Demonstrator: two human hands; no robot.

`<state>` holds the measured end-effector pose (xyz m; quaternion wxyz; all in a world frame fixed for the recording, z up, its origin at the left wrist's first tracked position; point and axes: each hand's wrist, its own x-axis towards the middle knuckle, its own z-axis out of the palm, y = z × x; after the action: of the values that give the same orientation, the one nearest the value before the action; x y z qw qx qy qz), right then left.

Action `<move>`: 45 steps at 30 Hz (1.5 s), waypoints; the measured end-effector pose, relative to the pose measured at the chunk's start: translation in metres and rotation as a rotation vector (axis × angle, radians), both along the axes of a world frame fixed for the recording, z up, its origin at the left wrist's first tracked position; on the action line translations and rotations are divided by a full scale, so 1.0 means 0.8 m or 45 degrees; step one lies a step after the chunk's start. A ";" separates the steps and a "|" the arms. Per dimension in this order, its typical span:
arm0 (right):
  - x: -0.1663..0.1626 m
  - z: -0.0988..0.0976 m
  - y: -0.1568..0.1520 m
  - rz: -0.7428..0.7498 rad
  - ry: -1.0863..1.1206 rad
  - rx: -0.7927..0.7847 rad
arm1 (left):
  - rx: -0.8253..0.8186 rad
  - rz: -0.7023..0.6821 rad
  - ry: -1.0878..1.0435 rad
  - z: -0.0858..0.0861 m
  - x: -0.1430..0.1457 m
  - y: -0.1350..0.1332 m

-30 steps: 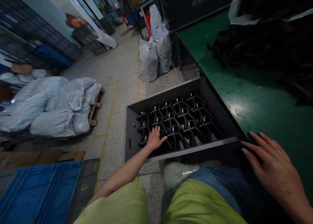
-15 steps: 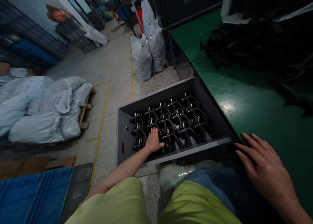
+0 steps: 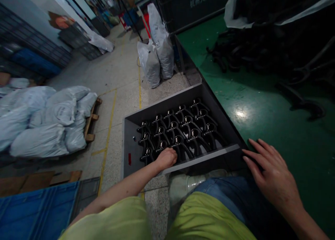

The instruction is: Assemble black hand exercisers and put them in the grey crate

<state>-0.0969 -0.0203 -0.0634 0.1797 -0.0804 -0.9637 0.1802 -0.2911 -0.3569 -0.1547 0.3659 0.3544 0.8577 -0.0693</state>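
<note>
In the grey crate (image 3: 126, 142) lie rows of black hand grip strengtheners (image 3: 187, 123) with metal springs, their handles spread toward me. My left hand (image 3: 166, 158) is inside the crate by its near wall, fingers curled closed over the handle end of a hand grip strengthener (image 3: 160, 145) in the nearest row. That one's handles are mostly hidden by the hand. My right hand (image 3: 274, 175) is open with fingers spread, beside the crate's near right corner at the green surface's edge. Nothing is in it.
A green surface (image 3: 238, 93) on the right bears a dark pile of black handle parts (image 3: 251, 57). Two filled grey-white sacks (image 3: 150, 64) stand beyond the crate. Sacks on a wooden pallet (image 3: 90, 128) and blue crates (image 3: 39, 205) are on the left.
My left hand has drawn back toward the crate's near wall, and its fingers have gone from stretched out to curled. The view has shifted slightly; my right hand stays open.
</note>
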 end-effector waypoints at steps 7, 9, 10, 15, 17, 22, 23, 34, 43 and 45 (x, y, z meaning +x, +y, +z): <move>-0.002 0.000 0.000 0.007 0.010 0.007 | -0.394 -0.186 -0.245 -0.051 -0.016 0.045; -0.002 0.001 0.000 0.012 0.017 0.011 | -0.456 -0.235 -0.258 -0.052 -0.014 0.042; -0.002 0.001 0.000 0.013 0.018 0.013 | -0.480 -0.260 -0.263 -0.051 -0.012 0.039; -0.001 0.000 -0.001 0.010 0.001 0.018 | -0.544 -0.351 -0.276 -0.044 -0.008 0.030; 0.000 -0.001 -0.001 0.009 -0.004 0.028 | -0.552 -0.364 -0.264 -0.043 -0.008 0.033; 0.001 0.000 0.000 0.018 -0.020 0.054 | -0.516 -0.372 -0.226 -0.046 -0.011 0.035; 0.001 0.000 0.000 0.016 -0.019 0.057 | -0.492 -0.364 -0.213 -0.047 -0.012 0.034; -0.002 0.003 0.000 0.012 0.002 0.011 | 0.121 -0.048 0.196 0.004 -0.013 -0.011; -0.002 0.001 0.000 0.011 -0.011 0.006 | 0.046 0.686 0.534 -0.049 -0.020 -0.029; -0.002 0.002 -0.001 0.022 -0.007 0.005 | 0.014 0.698 0.514 -0.060 -0.019 -0.030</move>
<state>-0.0984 -0.0212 -0.0620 0.1758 -0.0722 -0.9652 0.1795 -0.3063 -0.3811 -0.2025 0.1917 0.0917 0.9766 -0.0324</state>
